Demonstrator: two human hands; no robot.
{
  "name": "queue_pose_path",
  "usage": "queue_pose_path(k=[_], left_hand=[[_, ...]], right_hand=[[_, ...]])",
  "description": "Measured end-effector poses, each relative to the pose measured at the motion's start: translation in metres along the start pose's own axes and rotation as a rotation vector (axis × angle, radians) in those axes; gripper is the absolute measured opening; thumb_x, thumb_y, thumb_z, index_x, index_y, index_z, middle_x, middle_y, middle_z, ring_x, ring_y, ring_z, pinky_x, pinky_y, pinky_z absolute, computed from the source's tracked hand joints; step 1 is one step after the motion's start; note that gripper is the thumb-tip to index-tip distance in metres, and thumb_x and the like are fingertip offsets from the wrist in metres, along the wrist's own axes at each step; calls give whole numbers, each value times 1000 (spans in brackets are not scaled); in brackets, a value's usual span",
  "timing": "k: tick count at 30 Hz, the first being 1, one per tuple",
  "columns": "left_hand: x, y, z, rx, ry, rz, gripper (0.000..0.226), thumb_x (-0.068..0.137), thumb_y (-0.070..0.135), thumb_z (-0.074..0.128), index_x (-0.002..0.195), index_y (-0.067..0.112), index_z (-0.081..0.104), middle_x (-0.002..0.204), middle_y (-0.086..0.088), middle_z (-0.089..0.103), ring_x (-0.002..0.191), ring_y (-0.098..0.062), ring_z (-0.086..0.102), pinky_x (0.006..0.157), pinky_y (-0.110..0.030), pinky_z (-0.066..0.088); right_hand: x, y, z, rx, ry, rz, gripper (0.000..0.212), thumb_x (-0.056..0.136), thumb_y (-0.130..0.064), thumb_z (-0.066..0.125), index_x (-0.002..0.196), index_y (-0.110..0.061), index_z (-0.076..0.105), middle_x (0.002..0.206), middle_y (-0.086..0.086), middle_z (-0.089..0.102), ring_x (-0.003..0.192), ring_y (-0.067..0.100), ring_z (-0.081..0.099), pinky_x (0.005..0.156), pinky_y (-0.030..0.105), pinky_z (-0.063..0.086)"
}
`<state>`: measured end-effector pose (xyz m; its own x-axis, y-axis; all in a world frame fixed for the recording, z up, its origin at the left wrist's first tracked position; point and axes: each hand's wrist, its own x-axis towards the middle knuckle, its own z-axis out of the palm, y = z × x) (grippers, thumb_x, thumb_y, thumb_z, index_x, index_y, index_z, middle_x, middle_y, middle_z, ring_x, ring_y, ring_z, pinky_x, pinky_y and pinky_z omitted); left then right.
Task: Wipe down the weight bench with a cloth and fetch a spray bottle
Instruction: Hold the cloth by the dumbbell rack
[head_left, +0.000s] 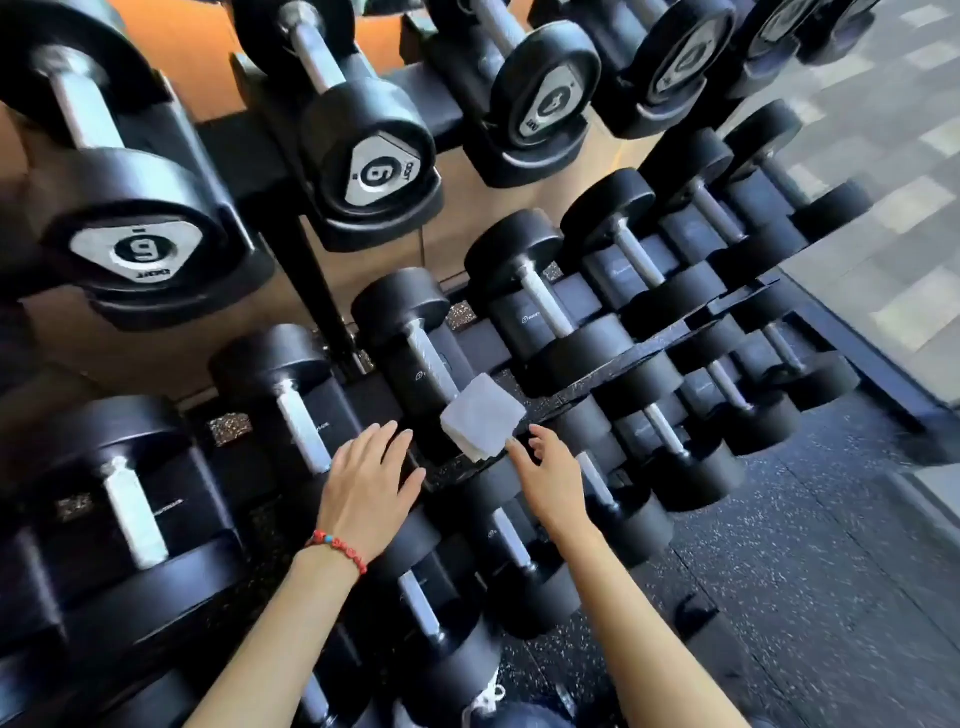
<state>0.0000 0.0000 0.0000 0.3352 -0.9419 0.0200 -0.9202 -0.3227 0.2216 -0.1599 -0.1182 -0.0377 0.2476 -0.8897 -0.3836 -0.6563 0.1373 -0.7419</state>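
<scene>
White cloth (482, 418) half over dumbbell (415, 343) handle

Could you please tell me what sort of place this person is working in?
Most likely a gym's free-weights area: tiers of black dumbbells sit on a rack, and the floor is speckled rubber matting.

We've got both forearms bare here, no sleeves showing. Our left wrist has a red beaded bracelet (337, 550) with a blue bead around 10 o'clock on it.
</scene>
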Motion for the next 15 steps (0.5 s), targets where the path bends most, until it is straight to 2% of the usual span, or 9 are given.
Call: queue_pose_path(k=[6,11,15], left_hand=[[5,-21,27,-13,22,-20,47,66,13,83,107,-4,66,110,-22,66,103,-39,62,85,-52,48],[-1,-32,36,-26,-22,-63,47,70,14,81,111,-2,65,113,-20,65,106,-39,60,88,-52,47],[-4,-34,40,-30,-40,-71,46,72,15,80,112,-2,65,114,-20,64,107,-38,60,90,-51,46]], right_hand=[[41,1,37,278,34,299,64,83,-47,60,133,-11,39,119,8,57,110,21,52,92,31,37],[63,5,64,459,95,420,67,72,-50,69,118,-6,50,102,1,54,93,17,52,89,38,46],[68,3,74,586,169,435,50,66,-46,75,91,-15,45,87,0,48,77,16,47,62,24,39]])
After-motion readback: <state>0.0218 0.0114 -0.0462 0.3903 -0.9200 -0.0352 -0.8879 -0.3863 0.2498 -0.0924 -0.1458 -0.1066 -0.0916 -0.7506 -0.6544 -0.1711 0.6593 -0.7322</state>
